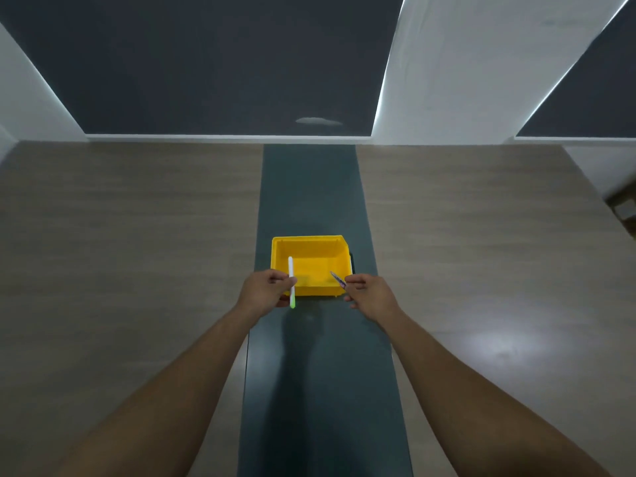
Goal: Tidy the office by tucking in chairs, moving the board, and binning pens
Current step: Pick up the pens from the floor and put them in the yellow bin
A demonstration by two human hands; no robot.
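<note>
pens over glossy, seemingly plastic bin

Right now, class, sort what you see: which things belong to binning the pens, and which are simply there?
Part of the job:
- left hand, holding the white pen
- right hand, holding the dark pen
- yellow bin

Simply there:
- wooden table
- dark strip down the table's middle, under the bin

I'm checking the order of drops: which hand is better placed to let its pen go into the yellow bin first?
Probably the left hand: most of its white pen is already over the yellow bin, while the right hand holds its dark pen near the front right corner.
</note>
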